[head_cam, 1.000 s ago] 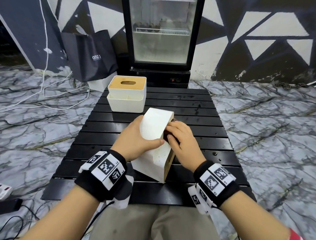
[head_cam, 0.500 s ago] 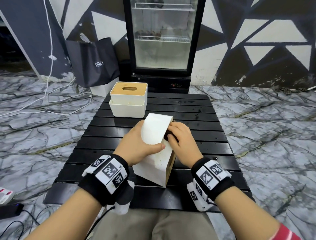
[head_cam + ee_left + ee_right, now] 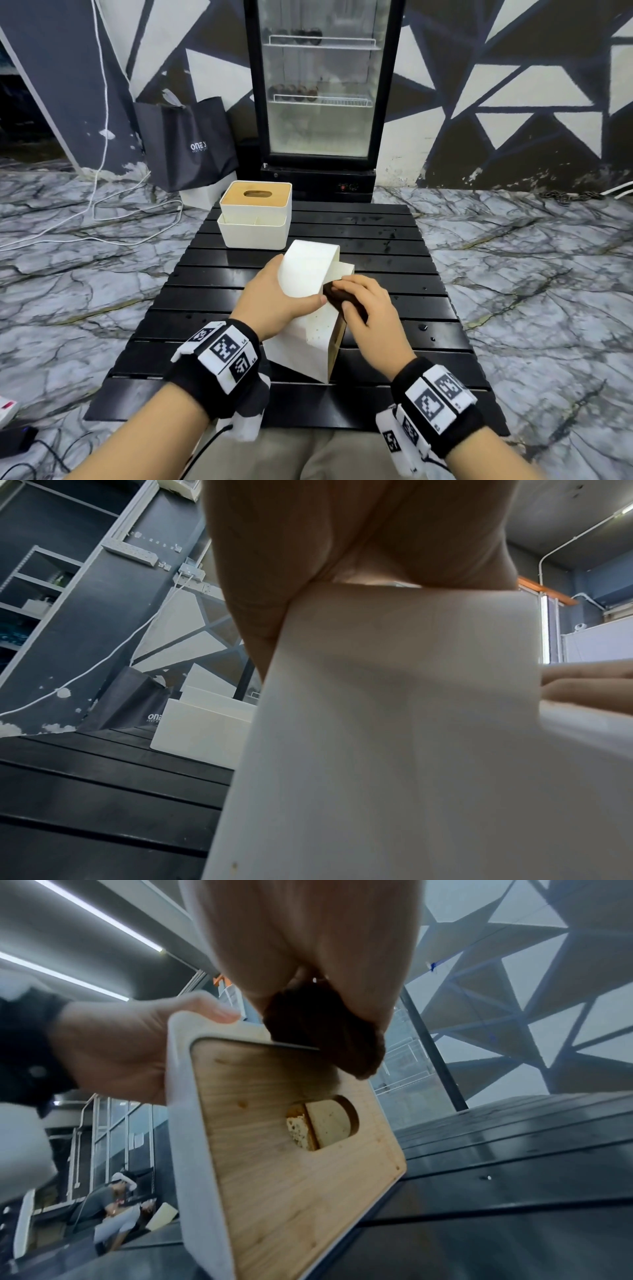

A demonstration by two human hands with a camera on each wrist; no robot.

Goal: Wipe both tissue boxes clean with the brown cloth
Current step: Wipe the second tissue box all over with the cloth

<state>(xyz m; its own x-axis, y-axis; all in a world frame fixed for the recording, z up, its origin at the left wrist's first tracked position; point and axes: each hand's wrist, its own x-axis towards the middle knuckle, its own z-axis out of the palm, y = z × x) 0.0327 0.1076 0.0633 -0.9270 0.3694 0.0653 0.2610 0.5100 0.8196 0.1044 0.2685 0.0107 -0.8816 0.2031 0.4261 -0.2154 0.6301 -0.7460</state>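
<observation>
A white tissue box (image 3: 308,308) with a wooden lid (image 3: 294,1150) is tipped on its side on the black slatted table (image 3: 394,274), lid facing right. My left hand (image 3: 274,301) grips its upper white side, thumb across the top edge; in the left wrist view the box (image 3: 411,723) fills the frame under my palm. My right hand (image 3: 363,308) holds the bunched brown cloth (image 3: 337,294) against the box's upper right edge. The cloth (image 3: 325,1034) touches the lid's top rim. A second white tissue box (image 3: 255,219) with a wooden lid stands upright at the table's far left.
A glass-door fridge (image 3: 318,96) stands behind the table. A dark paper bag (image 3: 188,144) and white cables (image 3: 102,205) lie on the marble floor to the left. Water drops dot the table's right slats (image 3: 424,327). People are in the background (image 3: 116,1204).
My right hand with the cloth has slid a little toward me along the box's upper edge. The left hand keeps its grip, and the head camera has tilted upward.
</observation>
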